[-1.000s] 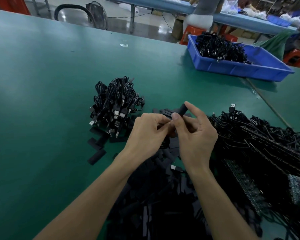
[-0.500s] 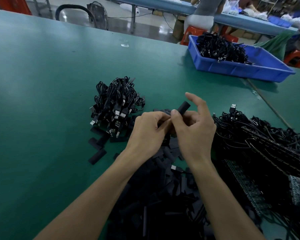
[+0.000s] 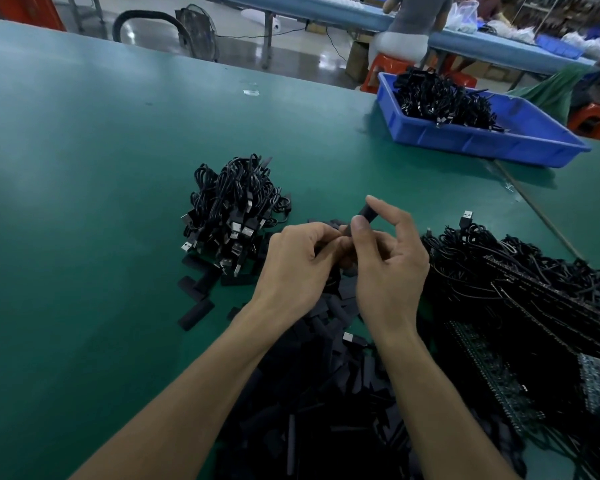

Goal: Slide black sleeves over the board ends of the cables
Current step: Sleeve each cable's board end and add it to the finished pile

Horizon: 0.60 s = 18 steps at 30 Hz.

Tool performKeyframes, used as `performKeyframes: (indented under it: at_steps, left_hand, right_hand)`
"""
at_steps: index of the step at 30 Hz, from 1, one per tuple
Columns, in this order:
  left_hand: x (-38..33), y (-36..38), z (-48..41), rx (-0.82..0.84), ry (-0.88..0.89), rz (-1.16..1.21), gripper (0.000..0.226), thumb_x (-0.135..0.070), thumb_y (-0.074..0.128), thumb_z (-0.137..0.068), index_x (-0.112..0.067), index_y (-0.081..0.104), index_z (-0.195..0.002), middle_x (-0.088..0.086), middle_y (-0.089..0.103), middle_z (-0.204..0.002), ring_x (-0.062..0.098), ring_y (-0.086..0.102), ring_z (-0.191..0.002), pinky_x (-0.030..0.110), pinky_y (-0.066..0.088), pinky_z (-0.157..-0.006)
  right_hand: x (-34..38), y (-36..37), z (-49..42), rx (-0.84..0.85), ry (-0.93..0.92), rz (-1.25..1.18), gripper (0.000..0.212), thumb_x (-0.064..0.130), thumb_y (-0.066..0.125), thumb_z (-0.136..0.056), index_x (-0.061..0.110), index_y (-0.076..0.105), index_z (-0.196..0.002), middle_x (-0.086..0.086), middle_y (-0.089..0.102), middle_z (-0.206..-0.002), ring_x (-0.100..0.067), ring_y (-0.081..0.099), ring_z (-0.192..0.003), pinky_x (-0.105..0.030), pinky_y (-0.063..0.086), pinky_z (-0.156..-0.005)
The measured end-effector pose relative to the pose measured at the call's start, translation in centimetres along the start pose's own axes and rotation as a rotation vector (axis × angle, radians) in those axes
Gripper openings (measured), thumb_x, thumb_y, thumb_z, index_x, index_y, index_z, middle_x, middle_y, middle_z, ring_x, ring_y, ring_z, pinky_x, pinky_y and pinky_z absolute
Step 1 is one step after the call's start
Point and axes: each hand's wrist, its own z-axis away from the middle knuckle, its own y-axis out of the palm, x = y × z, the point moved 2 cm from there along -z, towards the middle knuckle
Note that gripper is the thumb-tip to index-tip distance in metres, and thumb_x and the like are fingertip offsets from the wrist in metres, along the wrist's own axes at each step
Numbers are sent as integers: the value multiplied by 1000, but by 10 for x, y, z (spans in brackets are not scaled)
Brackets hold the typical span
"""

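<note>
My right hand (image 3: 388, 261) pinches a black sleeve (image 3: 367, 215) between thumb and forefinger, its far end pointing up and away. My left hand (image 3: 298, 261) is curled right beside it, gripping the near end of the piece; what lies inside its fingers is hidden. Under both forearms spreads a heap of loose black sleeves (image 3: 319, 393). To the right lies a pile of cables with small green boards (image 3: 520, 306). A bundle of coiled cables with USB plugs (image 3: 232, 213) sits to the left of my hands.
A blue tray (image 3: 482, 140) with more black cables stands at the back right of the green table (image 3: 84, 168). A few stray sleeves (image 3: 196, 313) lie left of the heap. A seated person works at another table behind.
The sleeve tip has lifted slightly and my right forefinger has shifted along it. Both hands stay together in nearly the same place.
</note>
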Motion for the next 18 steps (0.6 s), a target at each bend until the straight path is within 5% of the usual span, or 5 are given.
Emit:
performKeyframes:
  at_steps: [4,7,10,14,18]
  left_hand:
    - [-1,-3,-1,2,-3,-11,17,-20,68,-96,-25,73,-80,-16,71,-65,-7,65,-61,7,45,-59]
    - [-1,-6,0,7,-5,-51,14,-23,69,-95,-25,72,-81,-16,69,-66,-5,62,-60,9,44,-57]
    - [-2,-6,0,81,-17,-60,6,-31,75,-89,-28,70,-88,-13,72,-75,-2,66,-67,15,50,-63]
    - [-1,-6,2,283,-41,-266,27,-43,76,-86,-26,66,-106,-14,70,-92,2,66,-84,27,54,-77]
    - [-8,-20,-4,157,-7,-295,15,-30,69,-93,-23,69,-106,-15,68,-83,-3,62,-70,19,51,-67]
  right_hand:
    - [-3,-3,-5,54,81,-78,35,19,67,-95,48,61,-115,2,76,-80,-14,72,-75,-46,61,-78]
    - [-6,-8,-10,53,194,-158,43,14,72,-91,41,58,-122,-1,76,-82,-14,73,-80,-31,58,-78]
    - [-2,-12,-15,25,303,-336,21,4,68,-92,22,68,-105,-3,75,-77,-14,70,-69,-28,56,-67]
    - [1,-24,-23,-47,367,-520,14,2,66,-93,14,65,-100,-1,72,-73,-14,67,-63,-22,52,-56]
    - [-7,-38,-28,22,356,-346,26,9,67,-95,22,60,-115,-5,77,-82,-17,73,-73,-23,55,-63]
